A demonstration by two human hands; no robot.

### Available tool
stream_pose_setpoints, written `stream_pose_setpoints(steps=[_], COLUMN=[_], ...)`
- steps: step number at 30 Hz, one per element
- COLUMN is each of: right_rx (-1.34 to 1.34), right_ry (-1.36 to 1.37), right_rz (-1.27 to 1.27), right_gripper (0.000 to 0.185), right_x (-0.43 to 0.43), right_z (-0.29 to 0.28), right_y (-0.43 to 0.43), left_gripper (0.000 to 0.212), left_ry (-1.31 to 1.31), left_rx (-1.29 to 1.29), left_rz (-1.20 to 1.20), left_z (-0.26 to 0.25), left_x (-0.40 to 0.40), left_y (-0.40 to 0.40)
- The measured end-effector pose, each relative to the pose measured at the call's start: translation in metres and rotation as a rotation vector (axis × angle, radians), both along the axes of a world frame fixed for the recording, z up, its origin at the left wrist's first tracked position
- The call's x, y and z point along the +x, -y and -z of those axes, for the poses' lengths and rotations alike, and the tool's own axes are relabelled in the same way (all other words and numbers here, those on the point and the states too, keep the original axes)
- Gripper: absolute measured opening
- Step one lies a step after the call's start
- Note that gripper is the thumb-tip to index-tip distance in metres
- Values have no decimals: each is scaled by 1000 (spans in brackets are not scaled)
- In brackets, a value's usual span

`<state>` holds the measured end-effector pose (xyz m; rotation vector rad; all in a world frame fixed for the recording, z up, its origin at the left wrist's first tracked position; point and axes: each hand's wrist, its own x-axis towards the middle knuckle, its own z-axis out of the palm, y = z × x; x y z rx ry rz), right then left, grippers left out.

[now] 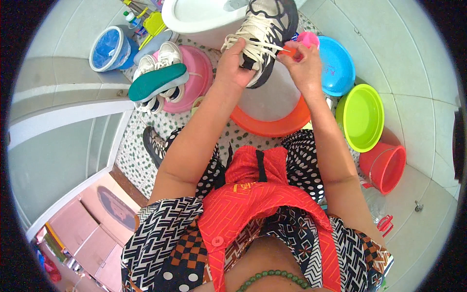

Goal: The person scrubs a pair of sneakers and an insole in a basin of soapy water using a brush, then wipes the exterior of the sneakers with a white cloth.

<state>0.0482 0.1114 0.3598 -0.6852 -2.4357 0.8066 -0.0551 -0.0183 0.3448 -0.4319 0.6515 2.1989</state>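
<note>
A beige and black laced sneaker (268,29) is held up over an orange basin (271,126) of cloudy, greyish water. My left hand (235,64) grips the sneaker at its collar, with the thumb by the laces. My right hand (303,64) pinches a small orange-red item (290,51) beside the laces; its kind is partly hidden by the fingers. White shoes (169,53) and a green insole (157,82) rest on an upturned pink basin (200,69) to the left.
A white toilet (204,25) stands ahead. Blue (337,65) and lime green (361,116) basins and a red bucket (386,164) line the right wall. A blue bin (109,47) and a yellow-green dustpan (155,25) are at the upper left, above a glass-panelled door (69,146).
</note>
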Motion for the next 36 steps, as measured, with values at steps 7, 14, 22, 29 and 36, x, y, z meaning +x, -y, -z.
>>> stream_pose_setpoints(steps=[7,14,22,29,36], right_rx=[-43,-144,-281,24,-1529], right_ry=[48,-19,-210,-125,-79], right_rz=[-109,-91,9,-148,-246], right_gripper=[22,15,12,11,20], right_x=[-4,-8,-13,-14,-3], right_z=[8,16,-3,17,17], right_y=[9,6,19,25,-4], left_gripper=[32,33,27,28,27], left_ry=[171,127,-87,-1340,-1707], left_rx=[-4,-69,-199,-862,-1018], left_rz=[-22,56,59,65,170], left_z=[3,6,20,38,68], left_x=[-1,0,25,52,37], left_y=[3,2,-4,-7,-8])
